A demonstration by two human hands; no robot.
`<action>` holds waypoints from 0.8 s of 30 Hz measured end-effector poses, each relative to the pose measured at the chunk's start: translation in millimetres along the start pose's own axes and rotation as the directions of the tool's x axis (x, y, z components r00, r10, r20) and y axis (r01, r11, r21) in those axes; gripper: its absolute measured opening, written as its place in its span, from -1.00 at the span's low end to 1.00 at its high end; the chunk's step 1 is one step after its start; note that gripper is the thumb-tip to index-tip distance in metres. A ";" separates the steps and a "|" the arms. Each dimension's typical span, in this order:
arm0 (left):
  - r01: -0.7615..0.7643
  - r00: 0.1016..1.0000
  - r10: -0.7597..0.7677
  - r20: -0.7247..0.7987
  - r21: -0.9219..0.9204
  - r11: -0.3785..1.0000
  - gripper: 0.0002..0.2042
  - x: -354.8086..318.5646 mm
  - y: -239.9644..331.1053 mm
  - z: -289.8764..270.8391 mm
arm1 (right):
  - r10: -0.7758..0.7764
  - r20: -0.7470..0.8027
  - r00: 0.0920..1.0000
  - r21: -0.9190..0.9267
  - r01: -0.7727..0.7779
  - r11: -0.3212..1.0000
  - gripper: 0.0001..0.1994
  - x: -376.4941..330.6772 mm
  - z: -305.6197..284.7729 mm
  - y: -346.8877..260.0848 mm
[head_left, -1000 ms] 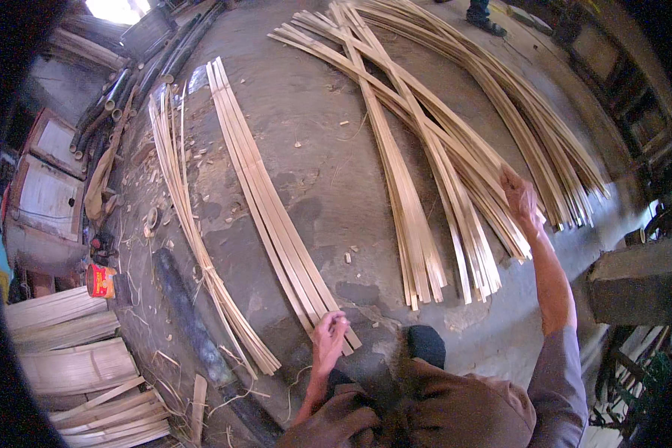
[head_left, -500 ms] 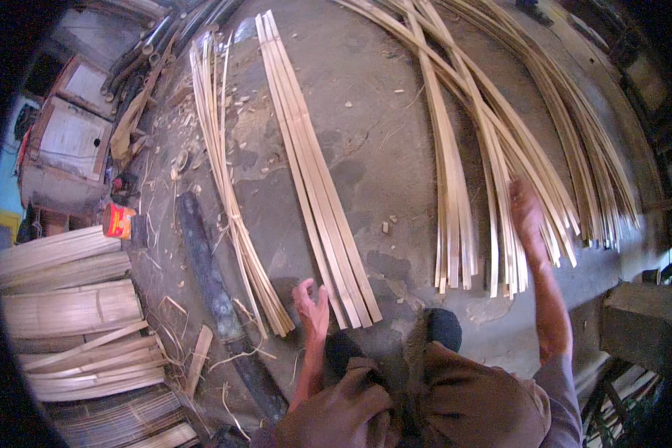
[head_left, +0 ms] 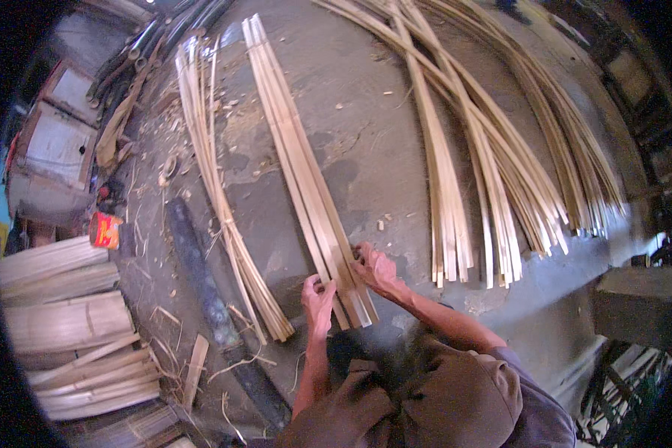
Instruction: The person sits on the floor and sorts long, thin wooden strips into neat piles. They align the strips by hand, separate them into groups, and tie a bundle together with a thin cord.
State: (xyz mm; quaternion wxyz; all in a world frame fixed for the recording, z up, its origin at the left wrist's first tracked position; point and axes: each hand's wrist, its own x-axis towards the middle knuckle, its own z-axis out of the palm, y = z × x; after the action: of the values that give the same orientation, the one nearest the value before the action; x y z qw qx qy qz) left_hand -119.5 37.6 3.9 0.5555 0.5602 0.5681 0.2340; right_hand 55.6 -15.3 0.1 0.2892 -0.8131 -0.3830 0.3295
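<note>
Several long, flat, pale bamboo strips point(head_left: 299, 153) lie side by side on the floor in front of me. My left hand point(head_left: 319, 302) is curled at their left edge near the close end, its thumb side against them. My right hand point(head_left: 373, 269) grips their right edge a little farther up, fingers bent over the outer strip. The strips lie close together between my hands, and their near ends are slightly uneven. Both hands' fingertips are partly hidden. To the left lies a thinner bundle of narrow strips point(head_left: 218, 190), bound around its lower part.
More bamboo strips point(head_left: 448, 231) lie crossed and fanned at the right. A dark pole point(head_left: 200, 261) rests left of the narrow bundle. Stacked wide slats point(head_left: 71, 325) and a red-orange container point(head_left: 106, 230) are at far left. Shavings litter the floor; a block point(head_left: 642, 302) stands at right.
My right hand has come left from the fanned strips at the right to the middle strips. My left hand has shifted slightly right onto their edge. The strips are now closer together.
</note>
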 end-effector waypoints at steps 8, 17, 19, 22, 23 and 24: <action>0.048 0.998 -0.048 0.035 0.012 0.999 -0.60 -1.7 12.2 -2.3 | 0.197 -0.226 0.954 0.521 -0.053 0.852 -0.68 -27.0 -94.0 -11.5; -0.097 0.992 0.112 -0.059 0.220 0.971 -0.54 3.7 5.2 9.4 | 0.131 -0.452 0.882 0.221 -0.032 0.975 -0.52 -46.9 -163.1 -22.5; -0.130 0.988 0.149 -0.047 0.275 0.953 -0.55 5.6 3.9 12.7 | 0.141 -0.464 0.874 0.229 -0.035 0.973 -0.49 -43.2 -166.7 -15.3; -0.162 0.978 0.193 -0.083 0.292 0.943 -0.55 17.4 -19.9 13.4 | 0.062 -0.577 0.814 0.256 0.109 0.961 -0.49 -28.0 -156.5 7.0; -0.139 0.982 0.169 -0.079 0.301 0.944 -0.55 15.7 -14.8 15.9 | 0.113 -0.566 0.817 0.259 0.046 0.965 -0.50 -27.1 -161.4 4.9; -0.115 0.986 0.146 -0.076 0.309 0.944 -0.54 13.0 -9.6 17.1 | 0.140 -0.556 0.819 0.281 0.027 0.959 -0.51 -25.2 -162.5 9.0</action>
State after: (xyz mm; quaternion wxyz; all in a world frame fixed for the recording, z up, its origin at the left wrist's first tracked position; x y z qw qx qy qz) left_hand -104.6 40.7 -14.1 0.4176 0.6631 0.5855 0.2075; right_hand 170.3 -76.1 101.5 0.4911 -0.8368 -0.2045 0.1296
